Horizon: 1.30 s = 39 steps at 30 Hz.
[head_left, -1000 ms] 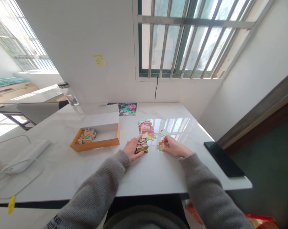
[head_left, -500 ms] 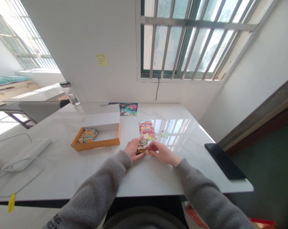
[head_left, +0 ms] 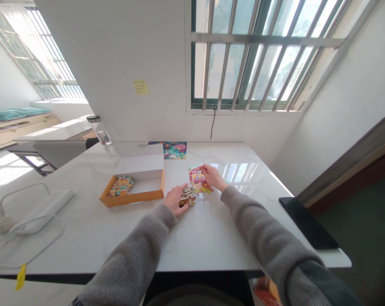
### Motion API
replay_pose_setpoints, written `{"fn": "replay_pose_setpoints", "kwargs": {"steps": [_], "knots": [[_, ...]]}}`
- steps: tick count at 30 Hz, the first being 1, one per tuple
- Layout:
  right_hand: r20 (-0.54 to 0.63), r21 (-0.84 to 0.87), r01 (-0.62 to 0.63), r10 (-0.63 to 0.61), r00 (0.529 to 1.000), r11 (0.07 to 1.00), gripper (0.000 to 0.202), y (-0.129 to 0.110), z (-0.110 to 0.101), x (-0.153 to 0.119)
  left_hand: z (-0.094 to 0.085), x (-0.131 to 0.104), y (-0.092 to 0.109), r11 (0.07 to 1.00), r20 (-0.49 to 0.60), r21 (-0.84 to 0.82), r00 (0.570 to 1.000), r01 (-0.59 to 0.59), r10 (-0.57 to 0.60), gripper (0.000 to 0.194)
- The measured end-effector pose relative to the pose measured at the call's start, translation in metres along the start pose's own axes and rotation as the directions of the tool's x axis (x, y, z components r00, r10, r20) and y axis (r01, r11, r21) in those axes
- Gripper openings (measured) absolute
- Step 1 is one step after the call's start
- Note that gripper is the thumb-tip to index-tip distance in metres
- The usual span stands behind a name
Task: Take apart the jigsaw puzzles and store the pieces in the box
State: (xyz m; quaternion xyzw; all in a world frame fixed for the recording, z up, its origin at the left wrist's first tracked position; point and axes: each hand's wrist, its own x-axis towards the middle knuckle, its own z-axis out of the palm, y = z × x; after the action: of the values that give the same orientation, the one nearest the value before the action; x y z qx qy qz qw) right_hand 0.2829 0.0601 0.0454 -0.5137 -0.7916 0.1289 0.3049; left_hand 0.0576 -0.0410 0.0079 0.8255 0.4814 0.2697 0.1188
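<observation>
My left hand (head_left: 175, 199) grips the left edge of a joined section of jigsaw puzzle (head_left: 188, 196) with dark and white stripes, thumb below and fingers above. The section lies flat on the table. Just beyond it is another assembled puzzle section (head_left: 198, 180) with a red building and yellow-green parts. Over the right side of that section, my right hand (head_left: 213, 176) has its thumb and fingers pinched together near the red building. Whatever is between those fingertips is too small to make out. The hand and wrist mostly cover the spot where a loose piece lay.
Left of my hands stands an orange-edged box (head_left: 131, 197) with a heap of puzzle pieces (head_left: 121, 186) inside. A colourful picture sheet (head_left: 176, 151) lies at the back. A bottle (head_left: 99, 131), a power strip (head_left: 42, 212) with cables, and a black tablet (head_left: 307, 223) sit near the table's edges.
My right hand has left the striped section and moved away from me, up over the red building section. My left hand stays at the striped section. The camera view has shifted slightly.
</observation>
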Motion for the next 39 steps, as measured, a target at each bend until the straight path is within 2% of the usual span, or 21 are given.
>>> {"fn": "replay_pose_setpoints", "kwargs": {"steps": [3,6,14,22,26,33,39], "knots": [[0.023,-0.077,0.037,-0.035,0.999,0.996,0.033,0.006,0.009,0.03,0.0,0.001,0.002,1.0,0.005,-0.001,1.0,0.007,-0.007,0.076],[0.083,-0.156,0.074,-0.061,0.995,0.985,0.031,0.012,0.018,0.045,0.0,0.002,0.004,1.0,0.005,-0.004,1.0,0.007,-0.007,0.076],[0.184,-0.333,0.12,-0.06,0.981,0.935,0.037,0.018,0.032,0.05,-0.004,0.002,0.008,1.0,0.046,0.013,0.999,0.021,-0.021,0.079],[0.198,-0.406,0.134,-0.056,0.979,0.904,0.042,0.008,0.023,0.05,-0.005,0.001,0.01,1.0,0.058,0.015,0.998,-0.005,0.004,0.08],[0.183,-0.374,0.101,-0.033,0.983,0.922,0.041,0.008,0.02,0.048,-0.005,0.001,0.01,1.0,0.053,0.021,0.999,0.0,-0.001,0.081],[0.154,-0.19,0.028,0.001,0.988,0.981,0.019,0.01,0.005,0.056,-0.005,0.002,0.009,1.0,0.055,0.023,0.998,0.005,-0.006,0.079],[-0.008,0.081,-0.076,0.077,0.997,0.994,0.015,0.01,-0.015,0.058,-0.003,0.002,0.01,1.0,0.045,0.016,0.999,0.004,-0.004,0.078]]}}
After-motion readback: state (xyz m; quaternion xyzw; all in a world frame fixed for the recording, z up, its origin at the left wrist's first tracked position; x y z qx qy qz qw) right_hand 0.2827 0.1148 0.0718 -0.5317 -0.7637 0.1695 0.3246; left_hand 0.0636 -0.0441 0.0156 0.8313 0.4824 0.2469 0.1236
